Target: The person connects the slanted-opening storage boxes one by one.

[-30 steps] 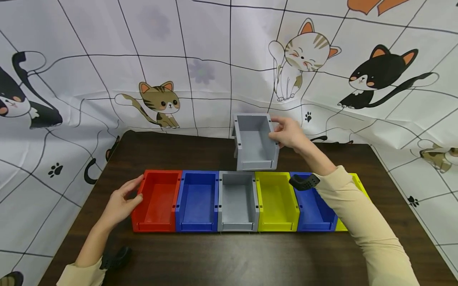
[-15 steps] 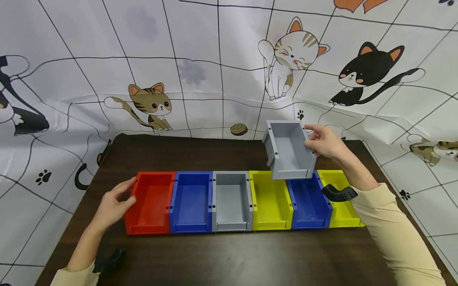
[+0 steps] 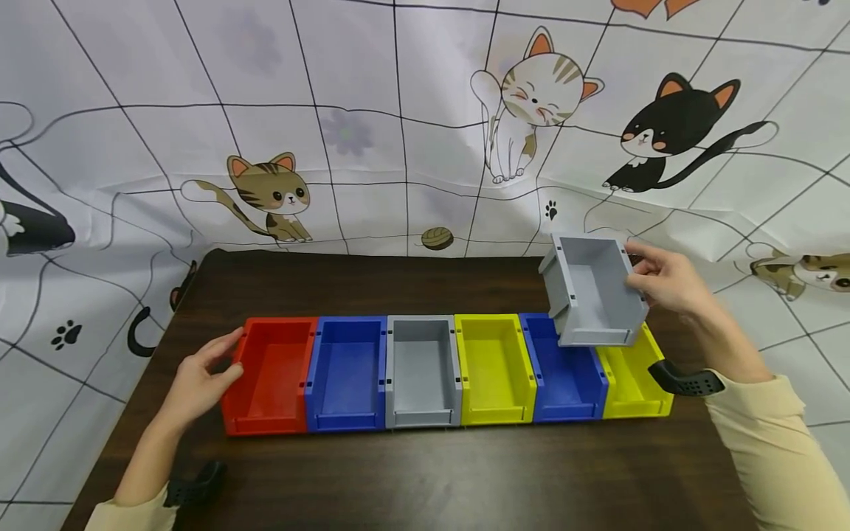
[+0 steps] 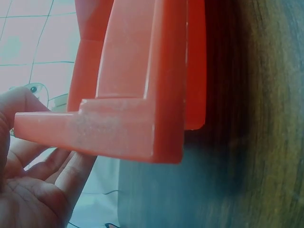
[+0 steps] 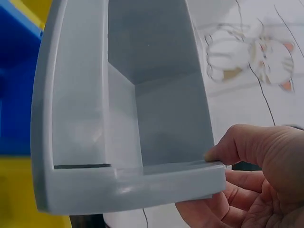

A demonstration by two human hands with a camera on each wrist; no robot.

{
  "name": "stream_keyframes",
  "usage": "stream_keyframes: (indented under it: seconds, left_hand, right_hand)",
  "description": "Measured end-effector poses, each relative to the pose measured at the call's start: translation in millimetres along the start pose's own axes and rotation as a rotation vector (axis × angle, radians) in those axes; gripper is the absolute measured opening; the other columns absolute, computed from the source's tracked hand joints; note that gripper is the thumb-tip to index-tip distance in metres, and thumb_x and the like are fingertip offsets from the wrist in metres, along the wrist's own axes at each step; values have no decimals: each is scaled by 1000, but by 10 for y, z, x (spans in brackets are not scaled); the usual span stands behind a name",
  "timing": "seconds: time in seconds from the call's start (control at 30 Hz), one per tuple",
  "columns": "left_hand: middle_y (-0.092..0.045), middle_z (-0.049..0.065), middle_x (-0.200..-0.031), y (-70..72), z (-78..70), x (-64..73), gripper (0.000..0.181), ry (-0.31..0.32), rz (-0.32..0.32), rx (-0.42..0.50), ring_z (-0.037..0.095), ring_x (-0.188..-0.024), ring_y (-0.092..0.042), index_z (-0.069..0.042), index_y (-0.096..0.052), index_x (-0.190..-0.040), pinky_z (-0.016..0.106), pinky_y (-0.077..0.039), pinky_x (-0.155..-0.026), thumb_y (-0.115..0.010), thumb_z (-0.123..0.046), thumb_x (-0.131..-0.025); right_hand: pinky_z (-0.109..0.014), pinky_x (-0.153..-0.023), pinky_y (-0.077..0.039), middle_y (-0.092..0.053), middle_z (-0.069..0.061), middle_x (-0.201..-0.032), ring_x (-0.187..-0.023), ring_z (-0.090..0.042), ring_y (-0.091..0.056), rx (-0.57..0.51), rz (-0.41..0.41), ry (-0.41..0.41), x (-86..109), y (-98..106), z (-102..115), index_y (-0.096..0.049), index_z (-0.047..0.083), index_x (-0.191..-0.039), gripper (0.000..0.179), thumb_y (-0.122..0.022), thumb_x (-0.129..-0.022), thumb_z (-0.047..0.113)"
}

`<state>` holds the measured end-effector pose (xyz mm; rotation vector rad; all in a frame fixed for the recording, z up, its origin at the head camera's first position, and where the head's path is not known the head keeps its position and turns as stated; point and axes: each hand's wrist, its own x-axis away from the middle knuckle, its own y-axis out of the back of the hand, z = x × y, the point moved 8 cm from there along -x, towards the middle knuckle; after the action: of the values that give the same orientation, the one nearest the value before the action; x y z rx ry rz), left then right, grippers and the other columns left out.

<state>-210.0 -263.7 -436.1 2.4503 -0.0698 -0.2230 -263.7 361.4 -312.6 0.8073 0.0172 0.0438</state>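
My right hand (image 3: 669,280) pinches the right wall of a grey storage bin (image 3: 598,291), thumb inside and fingers outside. This bin hangs tilted over the back of the blue bin (image 3: 571,387) and yellow bin (image 3: 637,380) at the right end of a row. In the right wrist view the held bin (image 5: 171,114) shows its bare inside. My left hand (image 3: 199,377) holds the left wall of the red bin (image 3: 268,376) at the row's left end. The left wrist view has the thumb and fingers on either side of that red bin's wall (image 4: 118,135).
Between the end bins stand another blue bin (image 3: 347,380), a grey bin (image 3: 423,376) and a yellow bin (image 3: 494,372), side by side on the dark wooden table (image 3: 425,479). A white cat-print cloth (image 3: 372,88) hangs behind the table.
My right hand has carried the grey bin rightward and a little toward me, from behind the middle of the row to above its right end. The left hand stays at the red bin.
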Motion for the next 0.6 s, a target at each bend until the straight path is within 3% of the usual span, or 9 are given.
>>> stream_keyframes:
  seconds: [0.3,0.4,0.5,0.53,0.6]
  left_hand:
    - [-41,32,-134,26,41,-2,52,19,0,-15,52,-116,-41,8,-40,-137,-1,-33,-79,-56,3,-88]
    - [-41,31,-136,25,53,-6,53,26,4,-16,49,-117,-41,7,-39,-138,4,-35,-87,-55,2,-88]
    - [-42,29,-136,26,62,-9,52,25,1,-28,26,-118,-47,6,-39,-139,4,-34,-87,-55,1,-89]
    - [-41,29,-136,21,66,-9,52,25,4,-31,25,-117,-47,6,-39,-139,9,-37,-91,-55,1,-89]
    - [-42,29,-136,18,70,-11,52,21,2,-38,24,-114,-47,6,-39,-139,2,-33,-87,-54,1,-89]
  right_hand:
    - [-22,-45,-46,-55,20,-72,-54,-5,-49,28,-38,-45,222,327,-327,-31,-12,-139,57,-54,-88,1]
    - [-23,-47,-48,-53,24,-74,-58,-2,-51,47,-28,-67,304,427,-456,-28,-11,-140,58,-53,-91,4]
    - [-24,-50,-50,-52,23,-76,-63,0,-53,70,-24,-89,384,524,-592,-25,-10,-142,58,-52,-93,6]
    - [-24,-50,-51,-53,20,-77,-63,0,-54,79,-24,-98,408,555,-641,-25,-9,-143,59,-52,-93,8]
    - [-25,-50,-51,-54,18,-77,-63,-1,-54,90,-31,-113,442,618,-756,-24,-7,-144,59,-51,-94,9]
